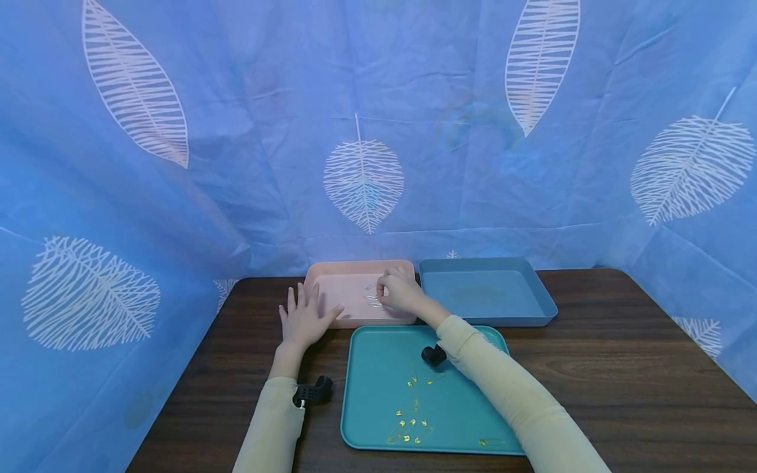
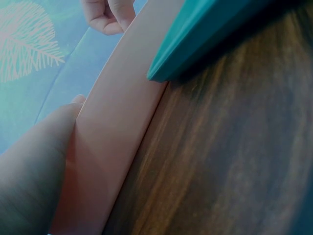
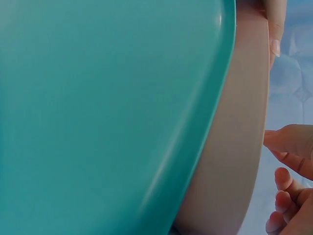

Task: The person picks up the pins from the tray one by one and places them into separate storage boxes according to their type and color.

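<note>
My left hand (image 1: 304, 322) lies with spread fingers over the left end of the pink tray (image 1: 337, 268). Its thumb reaches across the front rim, as the left wrist view also shows. Over the right part of that tray, my right hand (image 1: 401, 291) has thumb and index finger together, and a thin silver safety pin (image 1: 370, 286) appears to stick out from their tips. Just below, several silver safety pins (image 1: 374, 299) lie side by side on the tray floor. The right wrist view shows the pinching fingers (image 3: 291, 139) beyond the tray wall, the pin hidden.
A teal tray (image 1: 378, 341) stands in front, under my right forearm, with several small gold safety pins (image 1: 412, 422) scattered in it. A blue tray (image 1: 485, 289) stands right of the pink one. All stand on a dark wooden table (image 1: 621, 368) before a blue leaf-patterned cloth (image 1: 437, 184).
</note>
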